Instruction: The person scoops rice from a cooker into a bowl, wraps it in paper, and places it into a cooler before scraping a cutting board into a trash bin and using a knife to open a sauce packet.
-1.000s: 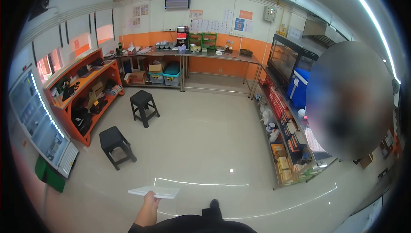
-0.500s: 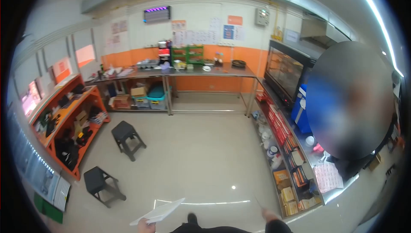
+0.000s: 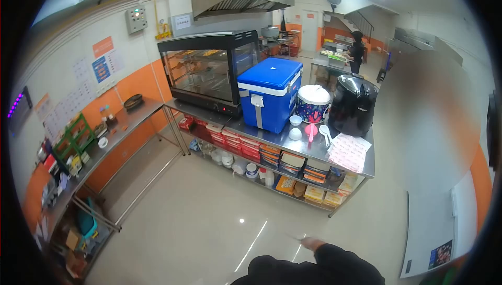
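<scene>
My right hand (image 3: 312,242) is low in the view, in front of my dark sleeve. Its fingers are closed round a thin, pointed item that is too small and blurred to name; it sticks out to the left over the floor. My left hand is out of the frame. Beyond my right hand stands a steel table (image 3: 349,177) with a blue cooler box (image 3: 272,91), a patterned bucket with a white lid (image 3: 313,103), a black cooker (image 3: 354,104), a pink scoop (image 3: 311,132) and patterned paper sheets (image 3: 349,152).
A glass display warmer (image 3: 204,73) stands on the same table, above shelves of red boxes (image 3: 241,145). Along the left wall runs another steel counter (image 3: 117,130) with green crates (image 3: 73,137). A person (image 3: 356,52) in dark clothes stands at the back. Tiled floor (image 3: 193,222) lies below.
The view has swung to the right, towards the cooler box and warmer. My left hand and the white sheet-like item it held have left the frame. The stools are out of view too.
</scene>
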